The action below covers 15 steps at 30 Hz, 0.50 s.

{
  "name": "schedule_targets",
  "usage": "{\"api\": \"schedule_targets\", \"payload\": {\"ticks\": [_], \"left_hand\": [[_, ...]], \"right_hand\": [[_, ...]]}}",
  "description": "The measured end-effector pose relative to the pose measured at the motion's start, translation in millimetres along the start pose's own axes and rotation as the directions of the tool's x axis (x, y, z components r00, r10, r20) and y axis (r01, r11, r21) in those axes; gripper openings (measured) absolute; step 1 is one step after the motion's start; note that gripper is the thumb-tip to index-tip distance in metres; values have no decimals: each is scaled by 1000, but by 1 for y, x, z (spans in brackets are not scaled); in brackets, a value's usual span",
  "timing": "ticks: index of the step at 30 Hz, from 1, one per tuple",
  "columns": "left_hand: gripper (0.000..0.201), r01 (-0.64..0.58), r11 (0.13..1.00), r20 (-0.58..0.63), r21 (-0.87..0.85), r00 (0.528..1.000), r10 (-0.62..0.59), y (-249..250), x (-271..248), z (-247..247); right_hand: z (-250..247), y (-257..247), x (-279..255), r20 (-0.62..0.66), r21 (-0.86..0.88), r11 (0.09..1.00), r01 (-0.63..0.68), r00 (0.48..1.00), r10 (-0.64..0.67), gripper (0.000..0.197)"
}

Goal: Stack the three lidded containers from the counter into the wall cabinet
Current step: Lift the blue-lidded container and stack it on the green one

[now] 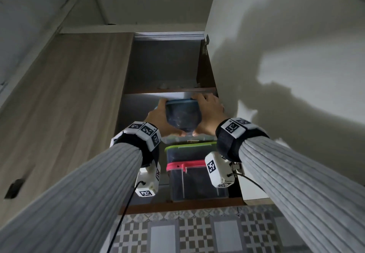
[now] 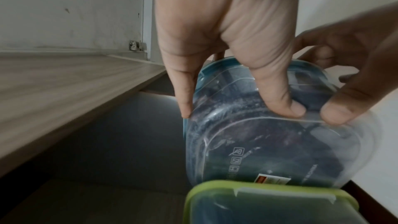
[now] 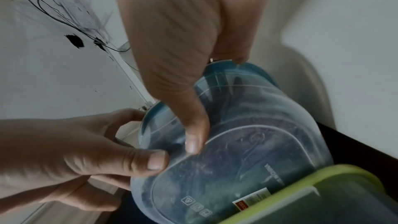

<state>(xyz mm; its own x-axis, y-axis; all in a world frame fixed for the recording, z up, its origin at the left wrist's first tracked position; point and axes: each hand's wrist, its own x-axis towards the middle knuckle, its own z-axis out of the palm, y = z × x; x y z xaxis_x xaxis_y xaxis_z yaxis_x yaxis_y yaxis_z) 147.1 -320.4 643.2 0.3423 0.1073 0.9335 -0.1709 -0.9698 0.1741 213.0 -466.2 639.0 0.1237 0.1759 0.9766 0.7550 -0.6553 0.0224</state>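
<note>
Both hands hold a clear container with a blue lid (image 1: pixel 182 115) inside the open wall cabinet, just above the stack. My left hand (image 1: pixel 161 119) grips its left side, thumb under the base. My right hand (image 1: pixel 207 114) grips its right side the same way. Below it stands a green-lidded container (image 1: pixel 189 150) on top of a red-lidded container (image 1: pixel 194 179), which rests on the lower shelf. In the left wrist view the blue-lidded container (image 2: pixel 269 139) sits tilted over the green lid (image 2: pixel 267 195). In the right wrist view the same container (image 3: pixel 241 156) hangs by the green lid (image 3: pixel 323 192).
The cabinet's upper shelf (image 1: pixel 169 90) runs close above the held container. The closed wooden door (image 1: pixel 65 102) stands to the left, and the open white door (image 1: pixel 286 59) to the right. Patterned wall tiles (image 1: pixel 197 233) lie below the cabinet.
</note>
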Motion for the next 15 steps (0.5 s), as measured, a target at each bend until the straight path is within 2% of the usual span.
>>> {"api": "schedule_targets", "payload": {"ticks": [4,9,15], "left_hand": [[108,21,998,-16,-65,1000,-22,-14,10,27],[104,23,998,-42,-61,999,-26,-27,20,49],[82,37,999,-66,-3,997,-37,-51,17,73]], "right_hand": [[13,15,9,60,-13,999,-30,998,31,106],[40,32,10,103,156,969,-190,979,175,100],[80,44,-6,62,207,963,-174,984,165,75]]}}
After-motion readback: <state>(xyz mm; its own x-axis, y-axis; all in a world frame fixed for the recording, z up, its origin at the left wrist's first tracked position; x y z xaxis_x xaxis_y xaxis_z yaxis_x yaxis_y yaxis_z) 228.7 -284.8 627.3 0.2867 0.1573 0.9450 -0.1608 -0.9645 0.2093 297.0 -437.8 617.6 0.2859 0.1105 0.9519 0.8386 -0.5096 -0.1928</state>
